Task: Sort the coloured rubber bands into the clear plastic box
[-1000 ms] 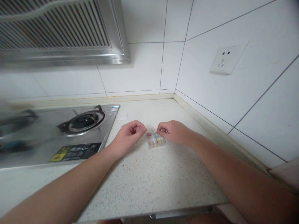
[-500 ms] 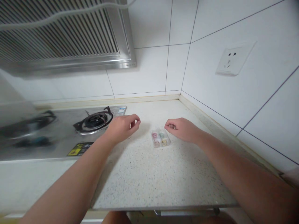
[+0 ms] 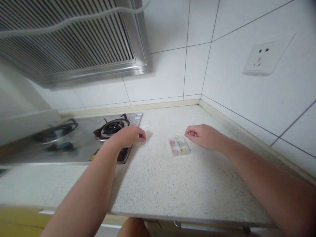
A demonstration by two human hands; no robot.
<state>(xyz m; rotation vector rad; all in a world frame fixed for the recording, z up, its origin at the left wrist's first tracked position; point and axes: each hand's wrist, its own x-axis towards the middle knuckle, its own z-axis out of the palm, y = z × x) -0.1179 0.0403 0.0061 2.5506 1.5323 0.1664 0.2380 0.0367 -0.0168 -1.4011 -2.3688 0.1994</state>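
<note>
A small clear plastic box (image 3: pixel 179 147) with compartments lies on the counter between my hands. Several coloured loops, pink, green and yellow among them, sit inside it. My left hand (image 3: pixel 130 135) is closed in a pinch, low over the counter beside the stove's edge. Just under its fingertips shows a small pale ring (image 3: pixel 145 144); whether the fingers grip it I cannot tell. My right hand (image 3: pixel 199 135) is curled shut close to the box's far right corner, fingertips together. What it holds, if anything, is hidden.
A gas stove (image 3: pixel 84 138) with burners takes up the left, under a slatted range hood (image 3: pixel 93 39). Behind my left hand lies a clear flat piece (image 3: pixel 145 124). Tiled walls meet at the back corner; a socket (image 3: pixel 269 57) is on the right wall.
My left hand has moved left and down, away from the box, and its fingers point lower. The right hand stays closed near the box. The view has turned a little left.
</note>
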